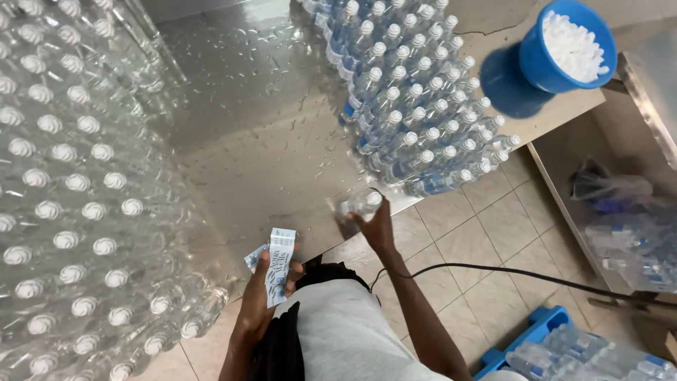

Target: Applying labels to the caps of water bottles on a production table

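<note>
The person looks down at their own grey shirt and dark hair. Close to the body, the left hand is closed around a small stack of white and blue labels. The labels stick up out of the fist, just above the edge of the table.

A little farther out, the right hand reaches to the edge of the shiny metal table. Its fingers wrap around one clear plastic bottle with a white cap. The bottle is blurry, and it sits on the table just in front of the big group of bottles.

That group of capped bottles stands packed close together on the right part of the table. They have white caps and blue labels. Drops of water lie on the wet table top.

On the left, a big heap of empty clear bottles fills the side of the view.

Far away at the top right, a blue bucket full of white caps stands on the counter.

Down on the tiled floor, a black cable runs across. A blue crate with more bottles is at the bottom right
</note>
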